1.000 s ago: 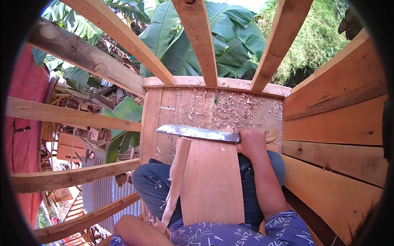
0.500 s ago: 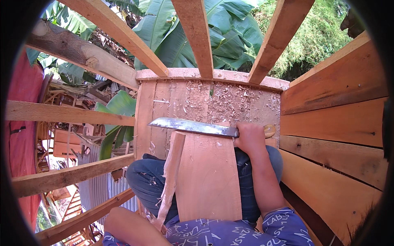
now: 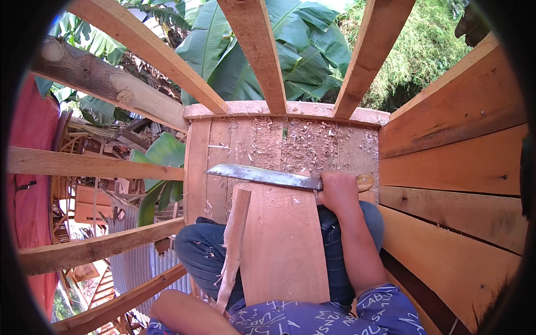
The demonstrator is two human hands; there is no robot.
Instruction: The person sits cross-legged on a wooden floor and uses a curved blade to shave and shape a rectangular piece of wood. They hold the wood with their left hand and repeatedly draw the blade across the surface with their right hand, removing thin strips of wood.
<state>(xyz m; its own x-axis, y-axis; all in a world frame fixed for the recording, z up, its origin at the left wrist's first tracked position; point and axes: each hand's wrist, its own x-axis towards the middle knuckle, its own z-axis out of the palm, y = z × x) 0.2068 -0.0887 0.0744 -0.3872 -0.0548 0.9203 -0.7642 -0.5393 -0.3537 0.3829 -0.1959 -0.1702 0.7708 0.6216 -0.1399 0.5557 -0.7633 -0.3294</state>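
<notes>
A machete with a long steel blade (image 3: pixel 262 174) lies level over the far end of a smooth wooden board (image 3: pixel 283 245) on my lap. Its rounded wooden handle end (image 3: pixel 365 183) sticks out past my right hand (image 3: pixel 338 188), whose fingers are wrapped round the grip. The blade's tip points left. Along the board's left edge a narrow strip of wood (image 3: pixel 235 229), rough and splintered on one side, leans toward me. My left forearm (image 3: pixel 190 314) crosses the bottom edge; the hand at its end is out of sight.
Wood shavings (image 3: pixel 312 142) cover the plank floor (image 3: pixel 195 167) ahead. Wooden slats (image 3: pixel 100 163) stand to the left and front, with a plank wall (image 3: pixel 446 170) at the right. My crossed legs in jeans (image 3: pixel 204 251) flank the board. Banana leaves (image 3: pixel 245 72) grow beyond.
The whole view has tilted slightly, so the scene sits a little lower. The machete stays over the board's far end in my right hand. My left forearm has shifted slightly right.
</notes>
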